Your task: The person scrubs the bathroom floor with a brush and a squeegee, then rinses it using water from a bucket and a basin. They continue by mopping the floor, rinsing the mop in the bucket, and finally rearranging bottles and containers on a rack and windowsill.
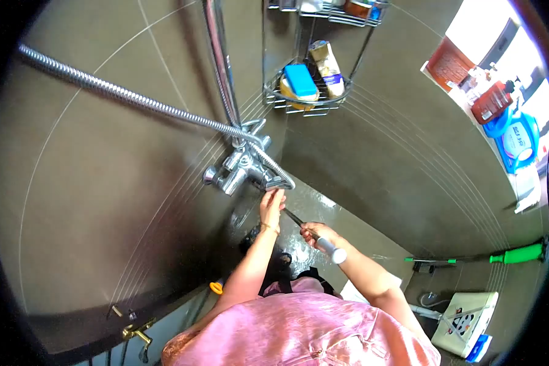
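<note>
A chrome shower mixer tap (241, 171) is fixed to the dark tiled wall, with a ribbed metal hose (146, 105) running across it. My left hand (271, 210) is raised to the tap's right end, fingers stretched upward; the fingertips are at its underside, and whether they touch is unclear. My right hand (318, 234) is closed around a dark rod with a pale grey handle end (332, 251). The rod slants down toward the wet floor beside my left hand. Its far end is hidden, so its kind does not show.
A wire corner rack (305, 110) holds a blue sponge (300, 79) and a tube (327, 68). Bottles, including a blue detergent jug (518, 143), line the window ledge at right. A green-handled tool (518, 254) and a white stool (466, 320) are at lower right.
</note>
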Available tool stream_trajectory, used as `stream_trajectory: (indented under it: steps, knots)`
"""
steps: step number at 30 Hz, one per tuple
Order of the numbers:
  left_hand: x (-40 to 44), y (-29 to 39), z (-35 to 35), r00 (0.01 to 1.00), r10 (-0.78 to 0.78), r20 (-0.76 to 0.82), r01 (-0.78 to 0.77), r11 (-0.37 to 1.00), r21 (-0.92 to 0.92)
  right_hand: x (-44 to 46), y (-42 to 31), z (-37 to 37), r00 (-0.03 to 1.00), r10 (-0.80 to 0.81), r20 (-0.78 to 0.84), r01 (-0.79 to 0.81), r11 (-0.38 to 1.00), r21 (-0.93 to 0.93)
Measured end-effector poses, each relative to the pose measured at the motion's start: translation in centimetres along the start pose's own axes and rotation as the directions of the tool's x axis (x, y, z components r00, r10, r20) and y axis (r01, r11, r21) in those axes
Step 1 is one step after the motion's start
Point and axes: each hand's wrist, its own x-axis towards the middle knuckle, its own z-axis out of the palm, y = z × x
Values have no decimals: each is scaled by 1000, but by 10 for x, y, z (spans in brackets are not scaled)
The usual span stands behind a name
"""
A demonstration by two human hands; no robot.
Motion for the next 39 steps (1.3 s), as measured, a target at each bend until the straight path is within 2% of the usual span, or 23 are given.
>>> stream_trajectory:
  steps: [1,4,7,11,13,14,17,18,20,21,22,23,24,26,29,30,32,33,34,35,37,38,39]
  knots:
    - [3,3,5,1000,6,-6,-6,999,48,6,3,-20,985,-42,169,-3,966,260]
    - [13,1,20,999,28,34,-33,989,147,-33,16,-26,975,-116,189,-51,714,698]
    - [13,-17,32,995,91,-43,-93,994,-56,-59,55,-57,957,-107,270,-198,441,875]
    - [39,-38,34,989,123,-82,-131,985,-112,-103,103,-78,940,-260,221,-84,451,888]
    - [55,-47,37,957,212,-197,-231,970,-79,-130,128,-80,971,-241,11,111,489,865]
    - [61,-51,31,954,272,-124,-276,961,-16,-130,154,-96,968,-249,-42,159,473,867]
    - [56,-56,36,943,290,-165,-272,954,126,-166,216,-103,919,-325,-221,388,660,644]
    - [35,-60,43,964,223,-143,-198,965,171,-200,215,-75,820,-256,-512,524,696,491]
    - [23,-99,31,994,103,-29,-89,948,306,-207,277,-90,714,-312,-626,613,711,345]
    - [0,-120,31,977,-206,58,175,926,335,-212,302,-90,672,-352,-652,652,699,295]
    - [18,-174,6,750,-592,293,453,784,424,-239,310,-72,681,-390,-620,674,665,323]
    - [-24,-212,-1,599,-688,409,495,720,487,-252,326,-61,650,-395,-649,689,666,285]
    - [-74,-227,2,427,-834,350,457,533,712,-262,345,-51,622,-423,-659,717,646,262]
    - [-168,-255,20,185,-963,197,450,261,854,-285,382,-27,567,-480,-670,755,628,190]
    - [-262,-293,44,45,-989,143,528,145,837,-325,434,18,529,-538,-656,750,659,64]
    - [-287,-297,57,-93,-963,252,693,120,711,-339,451,35,541,-535,-649,745,663,75]
    - [-320,-297,80,136,-907,398,752,356,555,-349,493,59,549,-509,-663,738,668,98]
    - [-321,-300,86,161,-904,397,798,356,486,-364,510,70,567,-429,-703,647,760,57]
    - [-325,-300,81,210,-880,425,656,450,606,-370,534,79,513,-350,-784,454,886,-98]
    - [-330,-302,81,272,-876,399,626,476,618,-373,559,88,430,-289,-856,211,953,-216]
    - [-347,-290,78,277,-843,461,562,531,634,-348,612,99,64,-337,-939,-13,941,-338]
    - [-363,-276,77,238,-850,469,563,514,646,-356,609,107,-71,-291,-954,41,955,-295]
    - [-380,-256,80,200,-855,479,560,501,659,-360,616,109,-81,-262,-962,42,963,-266]
